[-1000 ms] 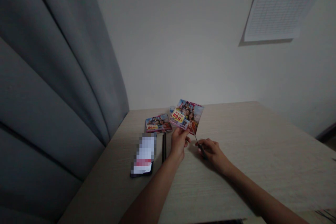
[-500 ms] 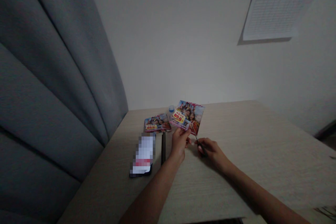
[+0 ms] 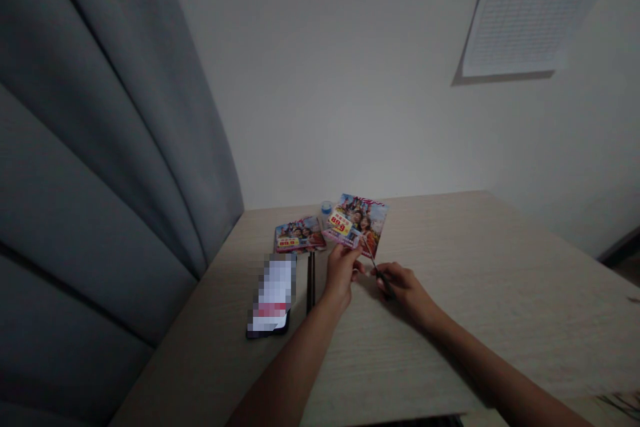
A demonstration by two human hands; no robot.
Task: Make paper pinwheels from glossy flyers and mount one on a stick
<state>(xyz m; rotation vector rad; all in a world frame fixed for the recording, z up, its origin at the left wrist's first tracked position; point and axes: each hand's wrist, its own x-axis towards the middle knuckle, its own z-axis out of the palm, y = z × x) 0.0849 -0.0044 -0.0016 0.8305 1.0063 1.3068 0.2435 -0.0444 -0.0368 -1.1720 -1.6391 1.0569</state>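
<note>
A colourful printed flyer (image 3: 370,213) is raised off the table, tilted, with its lower edge pinched in my left hand (image 3: 342,270). My right hand (image 3: 400,281) is closed around the dark handles of a pair of scissors (image 3: 371,257). The thin metal blades point up and left and overlap the flyer's lower right part, close to my left fingertips. How wide the blades stand apart is too small to tell. Left of the held flyer, a stack of matching flyers (image 3: 300,235) lies on the table.
Two dark thin sticks (image 3: 311,280) lie beside my left forearm. A phone (image 3: 275,297) with a lit, blurred screen is left of them. Behind the flyers sits a small blue-and-clear roll (image 3: 327,207). A grey curtain (image 3: 150,113) hangs at the left; a lined sheet (image 3: 520,27) is on the wall.
The held flyer's top edge has dipped slightly. Both hands keep almost the same place and grip, and the view has shifted a little.
</note>
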